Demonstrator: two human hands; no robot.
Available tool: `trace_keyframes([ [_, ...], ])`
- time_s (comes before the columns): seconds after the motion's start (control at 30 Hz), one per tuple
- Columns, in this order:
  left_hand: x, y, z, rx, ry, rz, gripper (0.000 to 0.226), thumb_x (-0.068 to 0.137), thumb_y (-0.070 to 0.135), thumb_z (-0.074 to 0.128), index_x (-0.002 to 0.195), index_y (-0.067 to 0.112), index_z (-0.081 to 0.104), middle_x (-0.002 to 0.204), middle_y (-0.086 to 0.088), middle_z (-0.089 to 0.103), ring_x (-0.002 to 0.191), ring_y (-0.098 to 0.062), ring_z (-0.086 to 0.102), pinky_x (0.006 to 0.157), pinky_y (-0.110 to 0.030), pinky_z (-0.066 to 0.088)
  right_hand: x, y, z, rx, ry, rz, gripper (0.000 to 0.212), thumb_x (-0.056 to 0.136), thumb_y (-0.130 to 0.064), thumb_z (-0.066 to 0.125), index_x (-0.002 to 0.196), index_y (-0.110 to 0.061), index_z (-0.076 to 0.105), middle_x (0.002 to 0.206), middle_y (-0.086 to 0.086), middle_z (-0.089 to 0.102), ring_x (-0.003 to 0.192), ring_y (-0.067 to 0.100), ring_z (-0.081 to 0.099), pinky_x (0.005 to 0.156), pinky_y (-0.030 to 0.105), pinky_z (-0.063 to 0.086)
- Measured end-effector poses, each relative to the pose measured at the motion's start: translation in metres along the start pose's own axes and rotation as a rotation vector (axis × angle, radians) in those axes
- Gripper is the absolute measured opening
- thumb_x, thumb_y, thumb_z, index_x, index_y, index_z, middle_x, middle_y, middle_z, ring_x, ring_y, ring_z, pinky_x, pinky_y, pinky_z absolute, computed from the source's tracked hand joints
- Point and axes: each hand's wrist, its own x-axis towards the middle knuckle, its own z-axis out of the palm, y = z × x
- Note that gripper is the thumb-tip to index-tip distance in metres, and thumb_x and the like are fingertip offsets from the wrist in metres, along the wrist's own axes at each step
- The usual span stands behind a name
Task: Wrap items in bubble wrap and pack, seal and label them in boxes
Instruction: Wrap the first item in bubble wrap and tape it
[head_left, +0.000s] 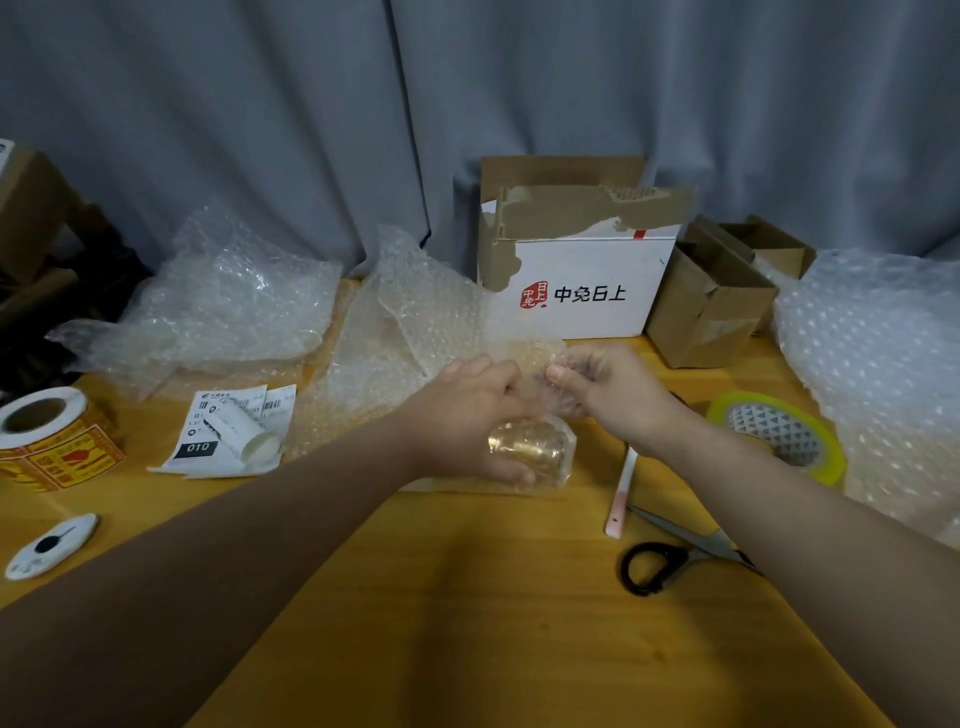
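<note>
Gold item (527, 448), part-wrapped, lies on the desk (467, 597) at 6 o'clock of both hands, long axis roughly 9-to-3 (hazy through film); left hand (475, 410) is nearer and grips it, right hand (605, 387) pinches the bubble wrap (527, 356) edge at its 1 o'clock.

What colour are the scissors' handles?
The scissors have black handles, shown in the head view.
</note>
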Motion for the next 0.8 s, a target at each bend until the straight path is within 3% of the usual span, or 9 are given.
trace_keyframes([
  [0.1,-0.004,0.000,-0.003,0.030,0.024,-0.009,0.068,0.079,0.061,0.060,0.135,0.027,0.045,0.121,0.005,0.049,0.108,-0.014,0.042,0.090,-0.024,0.028,0.000,0.002,-0.001,-0.106,-0.015,-0.043,0.018,0.098,-0.012,0.051,0.096,-0.006,0.067,0.092,0.010,0.072,0.087,0.022,0.068,0.081,0.036,0.056],
  [0.17,-0.007,0.000,-0.002,0.055,0.043,-0.021,0.062,0.082,0.059,0.057,0.131,0.023,0.047,0.124,0.003,0.053,0.109,-0.017,0.048,0.091,-0.027,0.033,-0.001,0.001,-0.001,-0.121,-0.035,-0.059,0.019,0.098,-0.011,0.049,0.092,-0.017,0.066,0.086,0.001,0.071,0.083,0.014,0.067,0.079,0.028,0.055],
  [0.23,-0.010,0.000,0.003,0.071,0.060,-0.022,0.054,0.086,0.057,0.053,0.129,0.024,0.051,0.125,0.001,0.055,0.112,-0.020,0.051,0.095,-0.031,0.035,-0.003,-0.002,-0.002,-0.096,-0.052,-0.055,0.019,0.098,-0.010,0.049,0.094,-0.015,0.067,0.087,0.002,0.071,0.081,0.013,0.068,0.073,0.023,0.055],
  [0.37,-0.015,0.001,0.014,0.069,0.118,-0.078,0.057,0.088,0.060,0.045,0.137,0.030,0.044,0.141,0.007,0.046,0.133,-0.014,0.037,0.113,-0.035,0.012,-0.001,-0.003,-0.006,-0.142,-0.098,-0.075,0.022,0.097,-0.013,0.052,0.098,0.001,0.069,0.091,0.022,0.070,0.085,0.033,0.066,0.075,0.037,0.054],
  [0.47,-0.019,-0.001,0.020,0.141,0.118,-0.079,0.082,0.076,0.072,0.050,0.144,0.029,0.034,0.148,0.006,0.036,0.139,-0.017,0.027,0.115,-0.043,0.006,-0.003,-0.002,-0.005,-0.266,-0.130,-0.107,0.024,0.096,-0.017,0.054,0.093,0.000,0.070,0.089,0.023,0.068,0.085,0.036,0.063,0.079,0.047,0.052],
  [0.53,-0.019,-0.002,0.023,0.190,0.173,-0.071,0.087,0.067,0.070,0.063,0.140,0.029,0.041,0.142,0.001,0.042,0.132,-0.022,0.035,0.110,-0.046,0.017,-0.005,0.001,-0.003,-0.359,-0.105,-0.153,0.020,0.095,-0.016,0.057,0.095,-0.004,0.072,0.093,0.013,0.068,0.089,0.026,0.062,0.084,0.040,0.051],
  [0.6,-0.018,-0.003,0.025,0.202,0.261,-0.064,0.081,0.059,0.065,0.072,0.129,0.028,0.055,0.124,-0.002,0.053,0.116,-0.023,0.047,0.097,-0.041,0.024,-0.008,0.001,0.001,-0.400,-0.042,-0.202,0.016,0.093,-0.013,0.059,0.094,-0.005,0.072,0.098,0.007,0.060,0.092,0.018,0.055,0.083,0.030,0.048],
  [0.73,-0.015,-0.009,0.026,0.177,0.336,-0.045,0.075,0.063,0.063,0.070,0.122,0.019,0.060,0.106,-0.002,0.061,0.101,-0.024,0.057,0.087,-0.040,0.039,-0.011,0.005,0.007,-0.378,0.017,-0.198,0.018,0.094,-0.011,0.058,0.092,-0.002,0.073,0.089,0.015,0.070,0.088,0.029,0.063,0.080,0.043,0.049],
  [0.8,-0.015,-0.009,0.022,0.089,0.316,-0.079,0.075,0.064,0.061,0.073,0.122,0.016,0.058,0.112,-0.001,0.062,0.107,-0.025,0.057,0.091,-0.039,0.040,-0.013,0.006,0.011,-0.350,0.076,-0.179,0.018,0.094,-0.012,0.059,0.100,-0.009,0.075,0.092,0.009,0.074,0.087,0.023,0.066,0.078,0.037,0.051],
])
